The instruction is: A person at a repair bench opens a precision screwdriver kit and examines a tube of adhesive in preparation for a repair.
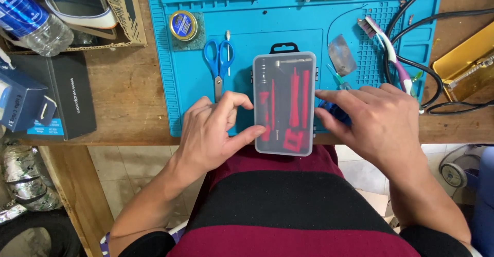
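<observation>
A clear plastic tool case (284, 102) with red tools inside lies on the blue work mat (247, 46), its near end hanging over the table's front edge. My left hand (213, 133) grips the case's left side, thumb on the lower left edge. The fingertips of my right hand (375, 123) press the case's right side. A small blue object (333, 112) lies under my right fingers, mostly hidden.
Blue-handled scissors (218, 61) lie left of the case, with a round tin (183, 25) above. A toothbrush (388, 51), black cables (432, 82) and a yellow tray (465, 64) sit right. Boxes (46, 100) and a plastic bottle (33, 22) stand left.
</observation>
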